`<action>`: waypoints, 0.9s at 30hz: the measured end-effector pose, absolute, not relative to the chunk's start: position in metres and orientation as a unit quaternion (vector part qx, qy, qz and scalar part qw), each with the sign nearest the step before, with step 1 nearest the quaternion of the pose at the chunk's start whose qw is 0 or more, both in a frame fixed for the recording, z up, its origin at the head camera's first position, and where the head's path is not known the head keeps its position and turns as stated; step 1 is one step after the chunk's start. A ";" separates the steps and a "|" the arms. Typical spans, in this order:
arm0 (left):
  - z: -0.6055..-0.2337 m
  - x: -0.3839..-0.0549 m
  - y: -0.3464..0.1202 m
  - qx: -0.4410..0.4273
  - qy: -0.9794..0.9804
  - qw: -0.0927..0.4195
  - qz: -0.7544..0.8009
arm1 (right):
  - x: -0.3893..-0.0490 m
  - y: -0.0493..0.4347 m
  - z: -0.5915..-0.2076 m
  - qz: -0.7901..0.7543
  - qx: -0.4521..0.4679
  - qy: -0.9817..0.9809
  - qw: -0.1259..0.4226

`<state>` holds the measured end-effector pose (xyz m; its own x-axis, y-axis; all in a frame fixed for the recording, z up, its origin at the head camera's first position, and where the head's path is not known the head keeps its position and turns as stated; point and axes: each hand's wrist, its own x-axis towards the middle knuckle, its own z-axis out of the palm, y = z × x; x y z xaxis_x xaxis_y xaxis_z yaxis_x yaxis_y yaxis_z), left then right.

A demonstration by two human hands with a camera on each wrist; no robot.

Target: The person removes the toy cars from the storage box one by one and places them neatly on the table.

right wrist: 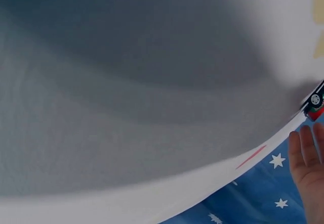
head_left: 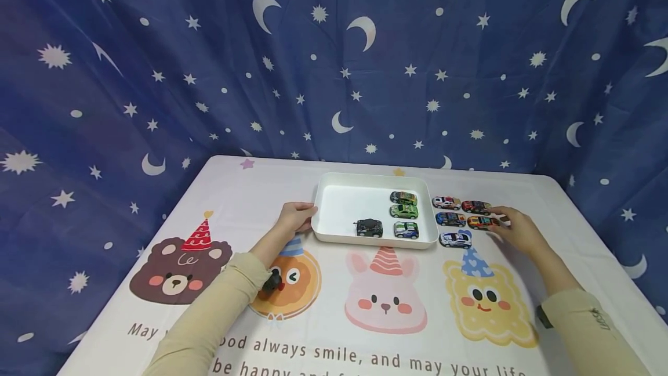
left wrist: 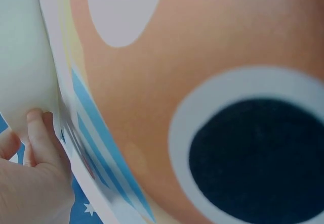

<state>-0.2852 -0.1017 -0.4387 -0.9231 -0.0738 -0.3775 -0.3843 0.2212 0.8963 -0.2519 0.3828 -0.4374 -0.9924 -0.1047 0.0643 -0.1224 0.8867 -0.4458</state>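
Observation:
My left hand (head_left: 294,217) pinches the left wall of a white rectangular tray (head_left: 344,179); in the left wrist view its fingers (left wrist: 41,135) lie against that wall. Inside the tray, a black toy car (head_left: 369,228) sits near the front, beside a white, blue and green one (head_left: 406,230). Two green-toned cars (head_left: 403,212) stand behind them at the right. My right hand (head_left: 516,230) is at the outer end of an orange and red toy car (head_left: 482,223), fingertips right by it. In the right wrist view, that hand's fingers (right wrist: 308,145) are extended beneath a car's wheel.
Several more toy cars stand close together right of the tray, among them a blue one (head_left: 450,219), a dark red one (head_left: 476,207) and a white one (head_left: 456,240). The tablecloth (head_left: 323,341) has printed cartoon faces and lettering. A blue starry curtain (head_left: 292,74) hangs behind the table.

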 end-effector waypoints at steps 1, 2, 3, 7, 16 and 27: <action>-0.439 -0.285 -0.101 -0.149 0.771 0.127 0.606 | -0.251 0.383 -0.437 0.229 0.059 -0.971 0.021; -0.440 -0.284 -0.101 -0.148 0.770 0.127 0.607 | -0.251 0.383 -0.436 0.226 0.058 -0.972 0.021; -0.440 -0.284 -0.100 -0.149 0.770 0.127 0.608 | -0.250 0.382 -0.436 0.225 0.058 -0.972 0.022; -0.440 -0.283 -0.099 -0.147 0.768 0.126 0.611 | -0.247 0.381 -0.434 0.220 0.057 -0.973 0.034; -0.439 -0.284 -0.101 -0.148 0.772 0.124 0.606 | -0.244 0.361 -0.425 0.223 0.070 -0.971 0.052; -0.438 -0.284 -0.101 -0.147 0.782 0.119 0.594 | -0.236 0.325 -0.413 0.246 0.089 -0.959 0.111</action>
